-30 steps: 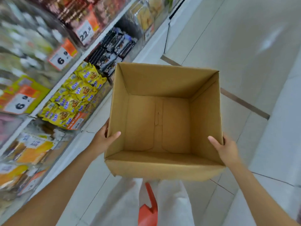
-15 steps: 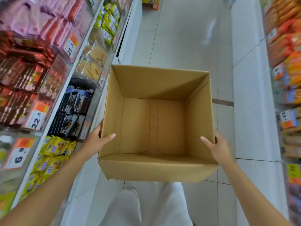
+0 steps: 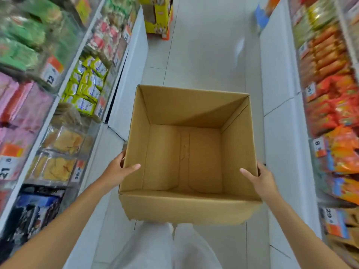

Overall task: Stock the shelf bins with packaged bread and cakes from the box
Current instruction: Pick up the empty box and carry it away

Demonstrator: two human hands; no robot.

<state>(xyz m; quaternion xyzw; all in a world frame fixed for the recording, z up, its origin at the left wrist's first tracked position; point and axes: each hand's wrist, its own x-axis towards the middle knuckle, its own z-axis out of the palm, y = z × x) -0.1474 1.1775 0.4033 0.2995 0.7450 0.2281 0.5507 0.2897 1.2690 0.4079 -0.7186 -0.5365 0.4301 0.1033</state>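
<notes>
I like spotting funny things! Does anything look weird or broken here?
The cardboard box, gripped by the left hand and right hand, has nothing inside, odd for stocking shelves. The seam in its bottom looks slightly torn and crumpled. Nothing is spilled on the floor.

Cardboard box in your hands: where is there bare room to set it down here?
The white floor ahead is bare, bordered by the left shelves and right shelves, up to the yellow display carton. The bins on both sides are packed with packets; no room there. The cardboard box itself is empty inside.
</notes>
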